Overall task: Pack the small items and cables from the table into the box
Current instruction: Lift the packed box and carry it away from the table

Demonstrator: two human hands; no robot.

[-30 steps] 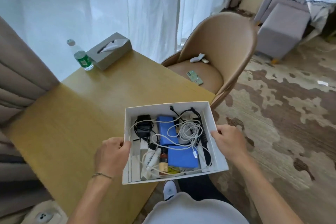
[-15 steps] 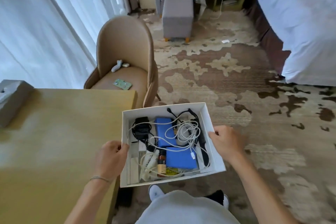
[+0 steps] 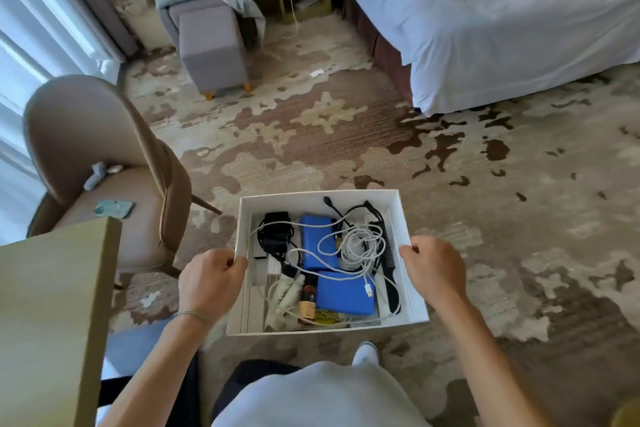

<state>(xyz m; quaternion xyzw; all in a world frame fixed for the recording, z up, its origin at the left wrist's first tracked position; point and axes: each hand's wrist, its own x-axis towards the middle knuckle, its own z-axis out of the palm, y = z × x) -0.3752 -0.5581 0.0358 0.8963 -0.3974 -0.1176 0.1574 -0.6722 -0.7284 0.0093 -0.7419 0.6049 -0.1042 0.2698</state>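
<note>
A: How many boxes?
B: One white box [image 3: 320, 196], with two hands on it, the left hand [image 3: 207, 279] and the right hand [image 3: 433, 270].
A: And inside it?
B: Two blue pouches [image 3: 318, 243], one black comb [image 3: 388, 260], one black charger [image 3: 275, 230], one coiled white cable [image 3: 360, 243], one small brown bottle [image 3: 307, 302]. Other items are too tangled to count.
A: Furniture?
B: One tan chair [image 3: 104, 149], one table [image 3: 52, 305], one grey footstool [image 3: 211, 48], one bed [image 3: 502, 10].
</note>
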